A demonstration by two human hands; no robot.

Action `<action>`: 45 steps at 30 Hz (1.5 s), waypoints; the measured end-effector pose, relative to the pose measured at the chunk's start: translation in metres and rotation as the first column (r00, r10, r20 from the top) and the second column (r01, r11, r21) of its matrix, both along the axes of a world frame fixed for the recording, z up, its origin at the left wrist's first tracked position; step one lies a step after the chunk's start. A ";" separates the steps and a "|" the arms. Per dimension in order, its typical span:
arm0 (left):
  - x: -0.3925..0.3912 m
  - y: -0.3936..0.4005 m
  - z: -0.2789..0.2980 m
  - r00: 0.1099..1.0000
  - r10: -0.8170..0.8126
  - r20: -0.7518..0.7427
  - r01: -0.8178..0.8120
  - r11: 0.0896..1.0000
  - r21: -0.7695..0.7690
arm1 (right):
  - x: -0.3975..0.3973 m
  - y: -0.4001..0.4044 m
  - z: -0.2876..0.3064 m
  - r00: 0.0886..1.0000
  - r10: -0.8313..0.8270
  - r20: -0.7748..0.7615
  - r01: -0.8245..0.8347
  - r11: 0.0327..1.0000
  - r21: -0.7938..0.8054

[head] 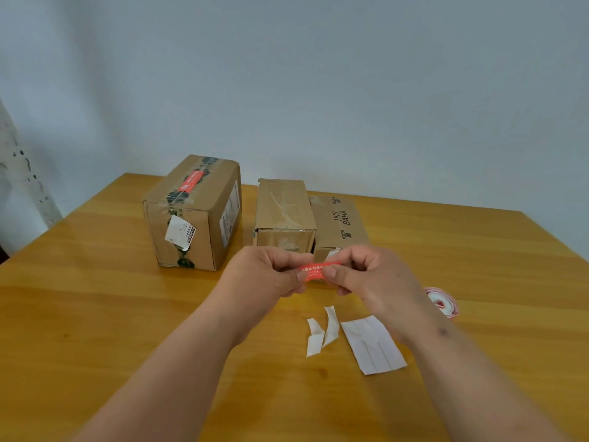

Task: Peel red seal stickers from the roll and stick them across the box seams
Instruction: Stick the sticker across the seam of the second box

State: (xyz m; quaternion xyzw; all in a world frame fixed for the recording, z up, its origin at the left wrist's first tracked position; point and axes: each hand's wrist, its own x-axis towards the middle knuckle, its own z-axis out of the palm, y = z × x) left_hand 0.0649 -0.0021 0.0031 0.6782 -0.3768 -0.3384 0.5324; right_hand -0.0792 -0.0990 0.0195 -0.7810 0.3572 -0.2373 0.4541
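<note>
While both hands pinch it above the table (95, 298), the red sticker (315, 272) stretches flat, white print showing, between the left hand (267, 275) and right hand (366, 275). Three boxes (283, 215) stand behind; one (194, 212) already carries a red sticker. One roll (443, 300) lies right, beside three white backing scraps (373, 346).
</note>
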 end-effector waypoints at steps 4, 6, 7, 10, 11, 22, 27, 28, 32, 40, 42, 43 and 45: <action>0.004 -0.001 -0.004 0.998 0.051 -0.047 -0.052 0.999 -0.014 | 0.003 0.004 -0.002 0.998 -0.012 -0.055 0.004 0.989 -0.148; 0.008 -0.001 -0.003 0.997 0.046 -0.058 -0.047 0.999 -0.016 | 0.005 0.004 -0.003 0.998 -0.016 -0.067 0.003 0.981 -0.193; 0.009 -0.002 -0.002 0.998 0.040 -0.057 -0.041 0.999 -0.013 | 0.005 0.003 -0.004 0.997 -0.018 -0.071 0.003 0.979 -0.202; 0.015 -0.001 -0.001 0.998 0.066 -0.014 -0.066 0.998 0.010 | 0.007 0.002 -0.003 0.999 -0.013 -0.052 0.001 0.975 -0.220; 0.019 -0.001 0.000 0.995 0.098 0.002 -0.098 0.995 0.013 | 0.008 0.000 -0.003 0.999 -0.030 -0.020 0.025 0.976 -0.217; 0.043 -0.014 -0.007 0.899 0.424 0.112 -0.408 0.903 -0.138 | 0.039 -0.034 -0.003 0.882 -0.208 0.424 0.073 0.947 0.312; 0.045 -0.031 -0.012 0.938 0.320 0.137 -0.315 0.947 -0.058 | 0.062 -0.043 -0.003 0.875 -0.233 0.424 0.091 0.940 0.328; 0.045 -0.033 -0.013 0.943 0.303 0.134 -0.300 0.953 -0.041 | 0.067 -0.044 -0.004 0.873 -0.240 0.426 0.098 0.939 0.329; 0.043 -0.043 -0.016 0.957 0.245 0.152 -0.251 0.968 0.015 | 0.083 -0.045 -0.012 0.884 -0.221 0.413 0.075 0.937 0.341; 0.050 -0.039 -0.022 0.925 0.341 0.168 -0.348 0.938 0.010 | 0.083 -0.029 -0.013 0.900 -0.194 0.391 0.064 0.945 0.321; 0.053 -0.034 -0.022 0.906 0.380 0.185 -0.388 0.921 0.008 | 0.077 -0.021 -0.009 0.896 -0.182 0.404 0.030 0.935 0.354; 0.054 -0.030 -0.021 0.896 0.393 0.209 -0.404 0.915 0.013 | 0.074 -0.015 -0.006 0.897 -0.167 0.410 0.006 0.930 0.367; 0.055 -0.020 -0.020 0.878 0.391 0.277 -0.414 0.910 0.027 | 0.066 -0.003 -0.003 0.901 -0.139 0.411 -0.030 0.925 0.378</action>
